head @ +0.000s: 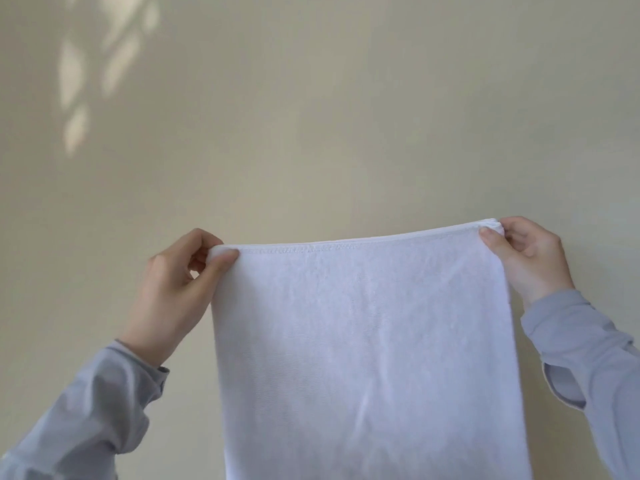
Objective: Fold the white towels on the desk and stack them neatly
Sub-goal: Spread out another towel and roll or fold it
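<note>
A white towel [363, 348] hangs flat in the air in front of me, its stitched top hem stretched level between my hands. My left hand [173, 292] pinches the towel's upper left corner between thumb and fingers. My right hand [526, 258] pinches the upper right corner the same way. The towel's lower part runs out of the bottom of the view. The desk and any other towels are hidden below the frame.
A plain beige wall [311, 116] fills the background, with patches of sunlight [90, 74] at the upper left. Light grey-blue sleeves [86, 410] cover both forearms.
</note>
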Demonstrator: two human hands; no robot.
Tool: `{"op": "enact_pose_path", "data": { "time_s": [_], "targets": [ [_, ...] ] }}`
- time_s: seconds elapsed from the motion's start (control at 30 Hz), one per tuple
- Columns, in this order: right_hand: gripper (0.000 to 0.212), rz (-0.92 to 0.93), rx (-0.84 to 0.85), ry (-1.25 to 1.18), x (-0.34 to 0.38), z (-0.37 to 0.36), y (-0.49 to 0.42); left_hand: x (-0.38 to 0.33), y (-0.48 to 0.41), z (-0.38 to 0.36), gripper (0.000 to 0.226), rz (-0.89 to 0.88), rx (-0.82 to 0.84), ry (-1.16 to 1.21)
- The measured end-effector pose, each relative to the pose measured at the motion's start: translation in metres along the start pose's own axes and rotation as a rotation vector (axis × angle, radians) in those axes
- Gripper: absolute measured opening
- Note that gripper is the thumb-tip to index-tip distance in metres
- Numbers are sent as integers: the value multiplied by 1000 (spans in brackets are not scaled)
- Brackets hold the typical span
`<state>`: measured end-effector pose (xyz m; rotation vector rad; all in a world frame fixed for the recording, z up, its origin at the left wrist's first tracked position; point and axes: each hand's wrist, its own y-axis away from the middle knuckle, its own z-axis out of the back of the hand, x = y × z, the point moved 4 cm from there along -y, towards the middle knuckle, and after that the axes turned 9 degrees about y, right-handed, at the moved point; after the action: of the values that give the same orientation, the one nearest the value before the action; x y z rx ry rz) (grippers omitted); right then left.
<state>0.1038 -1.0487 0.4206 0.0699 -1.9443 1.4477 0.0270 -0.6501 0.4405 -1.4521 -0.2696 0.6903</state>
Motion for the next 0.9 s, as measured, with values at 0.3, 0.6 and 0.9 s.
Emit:
{"op": "enact_pose_path", "data": {
  "time_s": [0.3, 0.6, 0.9],
  "targets": [
    [18, 31, -84, 7, -1, 37, -22, -40, 31, -29, 20, 14, 30, 99],
    [22, -73, 135, 120, -72, -20, 50, -9, 153, -20, 26, 341, 113, 177],
    [15, -321, 424, 56, -155, -130, 204, 30, 300, 38, 21, 745, 146, 38]
  ]
}}
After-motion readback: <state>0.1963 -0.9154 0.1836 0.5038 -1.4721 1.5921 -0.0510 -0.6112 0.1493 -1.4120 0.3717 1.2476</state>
